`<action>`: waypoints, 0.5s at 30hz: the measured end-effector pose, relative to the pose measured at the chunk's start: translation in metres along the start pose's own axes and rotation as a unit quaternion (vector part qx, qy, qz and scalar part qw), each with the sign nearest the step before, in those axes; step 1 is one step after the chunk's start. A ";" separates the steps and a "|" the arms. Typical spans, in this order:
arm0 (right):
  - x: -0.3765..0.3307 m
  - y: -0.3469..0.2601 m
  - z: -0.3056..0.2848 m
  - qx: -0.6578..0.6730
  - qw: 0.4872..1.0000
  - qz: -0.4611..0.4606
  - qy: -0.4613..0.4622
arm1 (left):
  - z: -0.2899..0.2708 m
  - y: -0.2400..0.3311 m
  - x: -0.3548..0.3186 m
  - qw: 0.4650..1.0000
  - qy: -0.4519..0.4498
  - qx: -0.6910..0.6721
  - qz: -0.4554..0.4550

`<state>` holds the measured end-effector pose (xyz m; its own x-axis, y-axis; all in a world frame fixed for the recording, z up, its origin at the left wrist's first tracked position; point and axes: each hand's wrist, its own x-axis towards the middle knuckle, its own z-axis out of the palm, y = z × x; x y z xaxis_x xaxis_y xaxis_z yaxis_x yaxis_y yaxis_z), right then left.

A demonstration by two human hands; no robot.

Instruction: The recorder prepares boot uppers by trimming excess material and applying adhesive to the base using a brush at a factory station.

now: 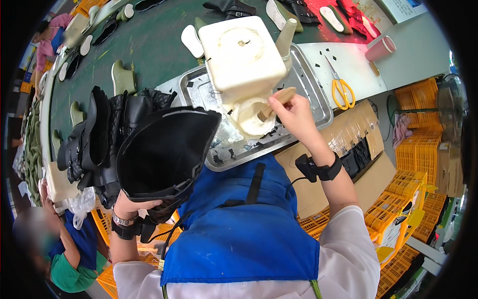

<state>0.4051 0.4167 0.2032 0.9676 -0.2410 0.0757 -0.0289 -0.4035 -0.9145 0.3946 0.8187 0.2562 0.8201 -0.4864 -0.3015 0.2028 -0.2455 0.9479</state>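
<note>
My left hand (133,203) grips a black boot upper (162,149) from below, its wide opening facing up. Between the fingers of my right hand (295,117) is a brush (285,94) with a pale wooden handle. The brush's bristles dip into a round cup of white paste (247,121) at the foot of a white, paste-coated jug-like container (244,57). Both container and cup stand in a metal tray (318,104) speckled with black scraps. Several more black boot uppers (102,134) lie in a heap just left of the one I hold.
Yellow-handled scissors (342,92) and a pink cup (381,49) sit on the right. Green shoe forms (122,78) stand across the green belt (154,45). An open cardboard box (366,129) and orange crates (416,149) are at my right. Another person (74,249) works at my left.
</note>
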 end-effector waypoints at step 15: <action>-0.006 -0.039 -0.030 -0.134 0.986 -0.080 -0.059 | 0.025 -0.019 0.034 0.949 -0.185 -0.228 -0.111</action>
<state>0.3930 0.4078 0.2502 0.9872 -0.0564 0.1490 0.0768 -0.6509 -0.7553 0.4050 0.7864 0.2255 0.5027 -0.7478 -0.4337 0.6283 -0.0286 0.7775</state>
